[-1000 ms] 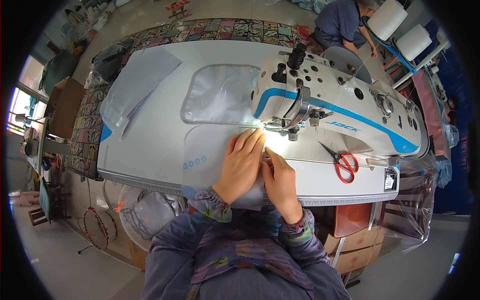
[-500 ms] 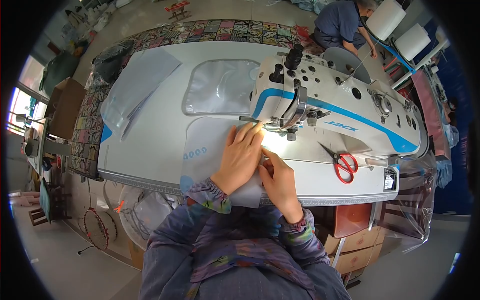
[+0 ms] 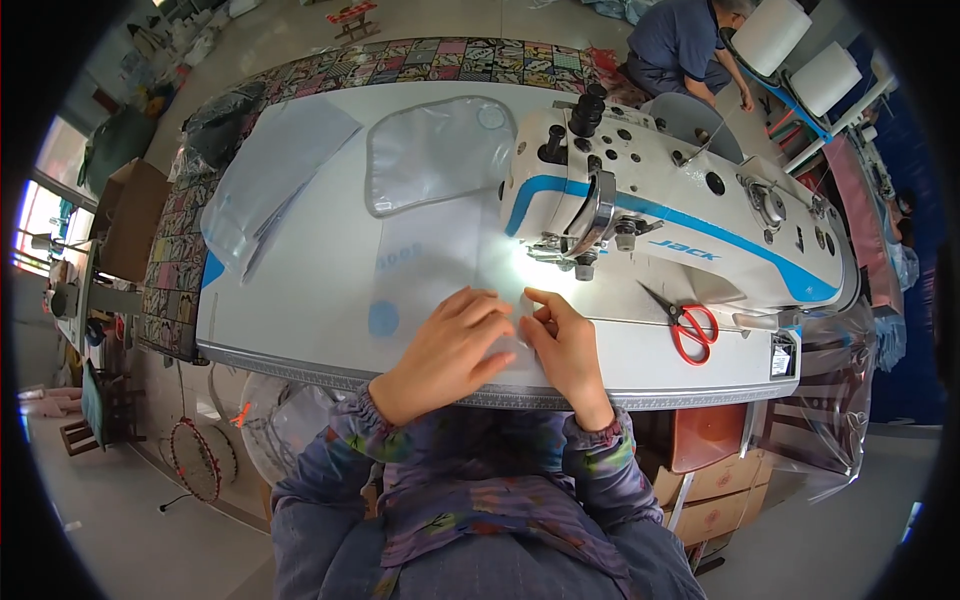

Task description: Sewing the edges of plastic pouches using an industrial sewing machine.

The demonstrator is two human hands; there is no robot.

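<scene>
A translucent plastic sheet [image 3: 405,290] with blue printing lies on the white sewing table, its far part beside the sewing machine's lit needle area. My left hand [image 3: 447,348] is over the sheet's near part, fingers apart and slightly bent, holding nothing. To its right, my right hand [image 3: 566,350] has its fingers curled at the sheet's right edge, just below the presser foot [image 3: 583,268]. What lies between its fingertips is partly hidden. Beyond the sheet rests a clear plastic piece [image 3: 440,155] with a grey bound edge.
The white and blue sewing machine [image 3: 690,215] fills the table's right side. Red-handled scissors [image 3: 693,333] lie in front of it. A stack of clear sheets [image 3: 280,170] is at the left. Thread cones [image 3: 770,40] stand far right, near a crouching person [image 3: 680,45].
My left hand has drawn back from the needle area toward me and lifted off the sheet. The bound piece has shifted and tilted slightly. My right hand has barely moved.
</scene>
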